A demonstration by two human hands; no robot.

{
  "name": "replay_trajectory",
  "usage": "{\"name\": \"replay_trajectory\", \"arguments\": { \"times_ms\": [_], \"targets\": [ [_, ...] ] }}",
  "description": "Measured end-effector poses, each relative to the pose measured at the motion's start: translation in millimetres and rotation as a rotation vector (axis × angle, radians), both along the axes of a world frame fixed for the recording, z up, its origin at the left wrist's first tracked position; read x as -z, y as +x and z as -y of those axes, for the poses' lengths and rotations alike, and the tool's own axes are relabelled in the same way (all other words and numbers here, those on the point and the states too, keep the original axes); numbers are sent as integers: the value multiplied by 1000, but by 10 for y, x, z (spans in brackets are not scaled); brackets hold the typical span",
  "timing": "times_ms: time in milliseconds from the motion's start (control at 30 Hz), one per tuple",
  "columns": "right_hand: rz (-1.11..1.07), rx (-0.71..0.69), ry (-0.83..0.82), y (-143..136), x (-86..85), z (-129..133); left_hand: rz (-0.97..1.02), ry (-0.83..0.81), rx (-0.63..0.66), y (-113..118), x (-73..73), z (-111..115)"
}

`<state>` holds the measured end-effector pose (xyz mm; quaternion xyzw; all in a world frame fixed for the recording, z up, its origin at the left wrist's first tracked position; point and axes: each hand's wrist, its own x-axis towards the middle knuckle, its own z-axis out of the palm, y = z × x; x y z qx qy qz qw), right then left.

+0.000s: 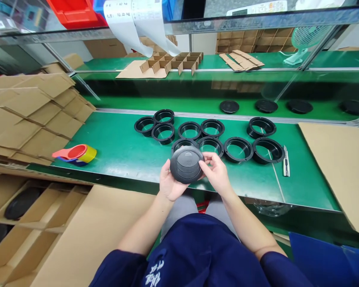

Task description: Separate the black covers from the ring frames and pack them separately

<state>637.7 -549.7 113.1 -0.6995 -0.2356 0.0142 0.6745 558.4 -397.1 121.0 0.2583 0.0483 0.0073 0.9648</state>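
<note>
A round black air vent with curved slats is held up over the front edge of the green table. My left hand cups it from the left and below, and my right hand pinches its right rim with the thumb on the face. Just behind the vent stand several black rings, flanged and hollow: one ring lies to the right, another ring to the left. Part of the nearest ring is hidden by the vent.
A white utility knife lies right of the rings, beside a cardboard sheet. Rolls of coloured tape sit at left, near stacked cardboard dividers. Black round pieces line the moving-belt-like green strip behind. A divided carton stands lower left.
</note>
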Motion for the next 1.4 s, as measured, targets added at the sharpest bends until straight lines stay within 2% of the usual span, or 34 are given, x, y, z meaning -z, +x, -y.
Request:
{"name": "replay_trajectory", "arguments": {
  "times_ms": [100,200,367,467,567,667,767,1033,1200,1267,1400],
  "targets": [
    [439,99,-203,-10,-36,-8,-28,-31,25,-27,-18,-2],
    [638,104,-310,-3,-46,-26,-85,-43,-33,-36,-29,-23],
    [577,15,-356,14,-38,-77,-118,-22,-121,-43,-27,-14],
    [436,-72,-337,50,-81,-79,-85,-5,-81,-52,-35,14],
    [303,-145,-219,96,-129,-50,-52,-18,-50,-53,-76,15],
    [209,-91,-83,119,-141,-8,-56,-40,-45,-47,-128,-14],
    [194,-48,-66,105,-128,21,-79,-83,-36,-39,-154,-42],
    [250,-58,-144,81,-90,7,-62,-147,-26,-36,-140,-45],
    [293,-37,-196,63,-39,-29,-85,-80,-26,-31,-156,-53],
    [433,-62,-304,14,-34,-37,-114,-33,-53,-30,-161,-73],
    [762,-225,-560,-96,-75,-20,-169,-5,-73,-76,-178,-60]
  ]
}}
